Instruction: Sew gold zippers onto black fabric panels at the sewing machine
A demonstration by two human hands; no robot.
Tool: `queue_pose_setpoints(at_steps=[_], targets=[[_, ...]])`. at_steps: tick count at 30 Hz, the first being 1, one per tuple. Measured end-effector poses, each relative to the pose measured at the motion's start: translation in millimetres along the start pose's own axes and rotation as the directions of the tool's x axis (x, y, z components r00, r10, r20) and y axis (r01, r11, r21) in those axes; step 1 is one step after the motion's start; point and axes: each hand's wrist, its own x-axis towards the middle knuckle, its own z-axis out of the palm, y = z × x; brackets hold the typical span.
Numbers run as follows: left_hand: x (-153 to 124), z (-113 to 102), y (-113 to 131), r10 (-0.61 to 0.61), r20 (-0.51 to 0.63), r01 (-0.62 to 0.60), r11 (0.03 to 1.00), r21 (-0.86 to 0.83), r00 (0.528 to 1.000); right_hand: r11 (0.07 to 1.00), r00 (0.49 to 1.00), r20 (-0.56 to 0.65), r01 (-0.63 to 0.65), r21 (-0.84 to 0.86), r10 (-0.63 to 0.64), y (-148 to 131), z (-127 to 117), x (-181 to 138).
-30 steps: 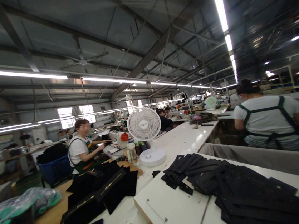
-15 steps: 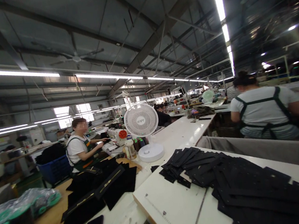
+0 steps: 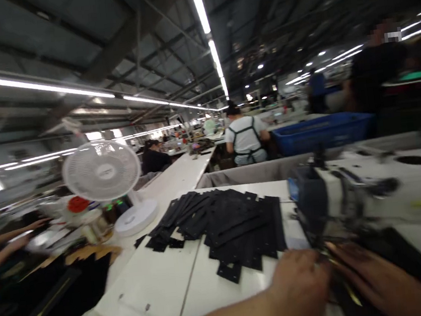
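At the sewing machine (image 3: 321, 196), my left hand (image 3: 298, 282) is closed, fingers curled at the edge of a black fabric piece (image 3: 343, 290) with a gold strip like a zipper. My right hand (image 3: 371, 274) lies over the same piece, its fingers stretched toward the machine head. Motion smears the fingertips, and the needle area is hidden. Left of my hands, a spread pile of black fabric pieces (image 3: 233, 221) with small holes covers part of the white table (image 3: 148, 281).
A white fan (image 3: 101, 170) stands to the left, beyond black pieces with gold strips (image 3: 41, 309). A co-worker's arms (image 3: 8, 247) reach in at far left. Ahead sits a person in a white shirt (image 3: 246, 133), near a blue bin (image 3: 321, 132). A dark-clothed person (image 3: 375, 73) is at right.
My view has swung right, so the fan and pile sit farther left. The sewing machine and both my hands on the black fabric piece have come into view.
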Motion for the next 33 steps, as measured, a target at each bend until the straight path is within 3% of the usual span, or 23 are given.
queue_pose_setpoints(at_steps=[2,5,9,16,23,33], targets=[[9.7,-1.3,-5.9,0.058,-0.029,-0.06,0.997,-0.056,0.998,0.999,0.987,0.158,-0.033,-0.006,0.034,-1.5,-15.4,-1.3],[20.0,5.2,-15.3,0.145,-0.06,-0.151,0.98,-0.127,0.988,0.987,0.962,0.238,-0.152,0.053,0.135,-9.4,-25.6,12.9],[21.3,16.1,-19.2,0.221,-0.14,-0.234,0.969,-0.078,0.965,0.976,0.948,0.238,-0.218,-0.001,0.212,-17.1,-30.2,23.7],[20.0,26.0,-22.0,0.266,-0.302,-0.273,0.962,0.022,0.915,0.967,0.942,0.237,-0.252,0.037,0.236,-16.0,-32.9,20.7],[23.8,23.7,-20.0,0.21,-0.258,-0.242,0.965,-0.1,0.943,0.961,0.942,0.245,-0.26,0.094,0.231,-16.2,-35.0,24.9],[25.6,28.3,-23.0,0.193,-0.249,-0.224,0.969,-0.105,0.949,0.948,0.927,0.261,-0.303,0.101,0.268,-13.7,-34.3,28.4]])
